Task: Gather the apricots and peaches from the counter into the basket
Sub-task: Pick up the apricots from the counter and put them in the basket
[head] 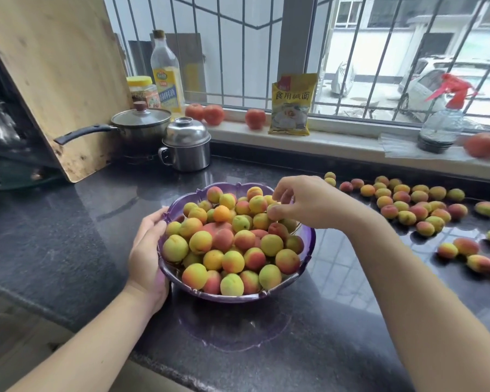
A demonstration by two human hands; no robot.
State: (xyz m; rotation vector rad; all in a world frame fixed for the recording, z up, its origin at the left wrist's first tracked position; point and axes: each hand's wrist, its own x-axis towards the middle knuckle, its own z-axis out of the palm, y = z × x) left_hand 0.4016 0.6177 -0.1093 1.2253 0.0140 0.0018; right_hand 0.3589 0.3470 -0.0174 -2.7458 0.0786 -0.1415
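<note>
Head view. Right hand (303,203) hovers over the far rim of the basket (309,244), fingers curled down, fingertips pinching a small apricot (272,211) on top of the pile. Left hand (147,250) grips the basket's near-left rim, thumb over the edge, palm against the wall. I note the purple basket sits on the dark counter (68,236), heaped with yellow-red fruit. More loose fruit (416,205) lies scattered on the counter to the right, well apart from the basket.

On the sill: yellow packet (292,106) printed 食用碱面; oil bottle (167,72) with a yellow label, text too small to read; red-topped spray bottle (443,120); tomatoes (205,113). A lidded saucepan (139,123) and a steel pot (186,144) stand behind the basket.
</note>
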